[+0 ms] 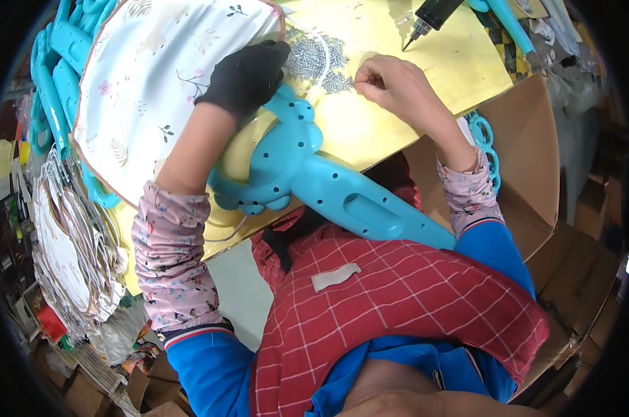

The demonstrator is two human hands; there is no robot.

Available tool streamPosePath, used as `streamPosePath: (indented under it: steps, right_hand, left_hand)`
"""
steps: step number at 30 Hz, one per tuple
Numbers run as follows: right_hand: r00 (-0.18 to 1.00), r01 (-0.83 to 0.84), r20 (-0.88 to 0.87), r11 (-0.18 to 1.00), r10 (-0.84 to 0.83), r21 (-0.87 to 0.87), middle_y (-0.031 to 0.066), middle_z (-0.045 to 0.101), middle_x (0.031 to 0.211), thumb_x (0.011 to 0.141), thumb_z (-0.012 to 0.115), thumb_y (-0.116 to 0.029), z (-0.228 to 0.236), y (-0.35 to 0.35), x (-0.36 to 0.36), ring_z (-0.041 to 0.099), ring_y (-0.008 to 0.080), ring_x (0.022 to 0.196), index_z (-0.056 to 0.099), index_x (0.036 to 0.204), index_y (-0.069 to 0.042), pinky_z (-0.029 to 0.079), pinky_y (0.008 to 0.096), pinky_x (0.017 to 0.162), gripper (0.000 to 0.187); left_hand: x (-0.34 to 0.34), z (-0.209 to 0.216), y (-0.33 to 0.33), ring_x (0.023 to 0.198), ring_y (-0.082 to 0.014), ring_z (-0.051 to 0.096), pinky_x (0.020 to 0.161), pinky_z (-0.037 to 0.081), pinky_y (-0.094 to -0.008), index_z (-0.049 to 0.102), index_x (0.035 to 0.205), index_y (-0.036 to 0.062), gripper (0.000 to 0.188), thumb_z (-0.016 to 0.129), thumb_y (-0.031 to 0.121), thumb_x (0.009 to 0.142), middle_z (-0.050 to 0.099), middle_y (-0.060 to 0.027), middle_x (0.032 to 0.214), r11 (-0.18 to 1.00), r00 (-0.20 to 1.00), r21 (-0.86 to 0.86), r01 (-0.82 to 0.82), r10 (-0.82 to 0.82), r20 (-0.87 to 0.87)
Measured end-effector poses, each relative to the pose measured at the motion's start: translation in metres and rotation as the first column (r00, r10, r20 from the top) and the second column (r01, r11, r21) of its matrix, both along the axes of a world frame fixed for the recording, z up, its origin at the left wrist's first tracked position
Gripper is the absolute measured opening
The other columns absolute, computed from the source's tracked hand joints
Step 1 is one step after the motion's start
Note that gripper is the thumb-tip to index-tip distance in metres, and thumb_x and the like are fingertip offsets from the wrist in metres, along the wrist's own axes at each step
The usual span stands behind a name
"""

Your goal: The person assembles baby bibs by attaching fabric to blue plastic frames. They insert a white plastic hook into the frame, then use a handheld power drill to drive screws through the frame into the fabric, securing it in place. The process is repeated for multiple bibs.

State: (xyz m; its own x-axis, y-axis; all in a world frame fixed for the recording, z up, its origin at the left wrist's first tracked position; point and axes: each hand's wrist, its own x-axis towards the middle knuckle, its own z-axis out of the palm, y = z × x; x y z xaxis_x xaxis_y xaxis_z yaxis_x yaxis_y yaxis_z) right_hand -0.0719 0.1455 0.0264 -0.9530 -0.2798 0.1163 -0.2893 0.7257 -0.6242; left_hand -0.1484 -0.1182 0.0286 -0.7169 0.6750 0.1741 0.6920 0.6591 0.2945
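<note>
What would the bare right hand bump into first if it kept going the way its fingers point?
Probably the pile of small screws on the yellow table. The right hand points left, fingertips pinched close beside the pile. The gloved left hand lies just past it.

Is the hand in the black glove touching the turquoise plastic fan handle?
Touching. The head view shows the black-gloved left hand pressing on the turquoise plastic fan handle.

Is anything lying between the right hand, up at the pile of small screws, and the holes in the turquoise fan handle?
Nothing visible. The right hand pinches at the screw pile, and only bare yellow tabletop lies between it and the turquoise handle. The gloved left hand presses the fan's far side, clear of that path.
</note>
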Motion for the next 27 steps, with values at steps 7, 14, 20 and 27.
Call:
streamPosePath:
  steps: [7,14,20,27]
  right_hand:
    - [0.991,0.132,-0.019,0.991,-0.132,-0.019,0.0111,0.068,0.081,0.088,0.069,-0.015,0.002,0.012,-0.001,0.065,0.0202,0.071,0.067,0.095,0.001,0.050,0.0301,0.067,0.017]
    - [1.000,0.017,-0.001,1.000,-0.018,-0.023,0.0112,0.068,0.082,0.085,0.071,-0.013,-0.010,-0.010,0.004,0.065,0.0218,0.072,0.069,0.090,0.001,0.050,0.0314,0.068,0.015]
    - [1.000,-0.017,0.028,0.988,0.013,0.154,0.0119,0.066,0.084,0.084,0.068,-0.017,-0.003,-0.010,0.004,0.064,0.0310,0.076,0.065,0.091,-0.001,0.050,0.0385,0.070,0.018]
    - [0.997,0.035,0.068,0.998,-0.031,-0.055,0.0072,0.067,0.085,0.090,0.066,-0.007,0.001,-0.019,0.010,0.062,0.0124,0.076,0.064,0.095,0.002,0.050,0.0258,0.069,0.010]
  left_hand:
    - [0.104,0.052,-0.046,0.083,-0.0159,0.063,0.076,0.050,-0.0279,0.068,0.095,-0.0051,0.011,0.062,-0.009,0.087,0.066,-0.0077,0.089,0.778,0.938,0.551,-0.303,0.345,0.028]
    - [0.229,-0.020,-0.076,0.088,-0.0201,0.066,0.080,0.057,-0.0318,0.060,0.100,-0.0005,0.028,0.070,-0.016,0.080,0.065,-0.0122,0.096,0.268,0.709,0.706,-0.655,0.541,0.452]
    - [0.246,-0.033,-0.053,0.085,-0.0231,0.070,0.075,0.056,-0.0326,0.063,0.097,0.0036,0.025,0.076,-0.007,0.079,0.072,-0.0114,0.091,0.524,0.756,0.606,-0.598,0.621,0.209]
    - [0.240,-0.040,-0.053,0.082,-0.0261,0.069,0.072,0.055,-0.0344,0.066,0.101,0.0067,0.028,0.076,-0.002,0.077,0.071,-0.0092,0.092,0.700,0.827,0.525,-0.484,0.563,0.012]
